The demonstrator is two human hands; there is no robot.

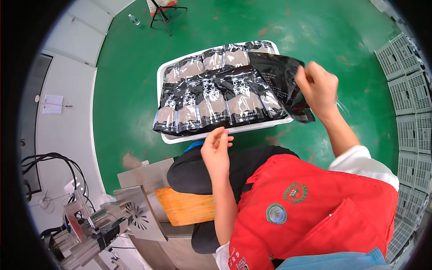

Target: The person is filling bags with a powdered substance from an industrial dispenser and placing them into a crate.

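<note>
- Right hand (317, 87): fist closed on the edge of a black pouch (281, 78).
- Black pouch: tilted, over the right end of the white tub (173, 138), partly beyond its rim.
- Left hand (217, 150): fingers loosely curled, gap at the thumb, nothing seen held; near the tub's front rim, contact cannot be told.
- Filled pouches (211, 101): two rows in the tub, brownish contents behind clear windows.
- Step in hand, as judged: handling one pouch at the tub. The next move seems to call for a steady grip, clear of the neighbouring pouches.
- Writing: large white characters on the front-row pouches; small pale print on the held one, too fine to read.
- Red apron (324, 216): green emblem (295, 192), round blue badge (276, 213), pale lettering low at left.
</note>
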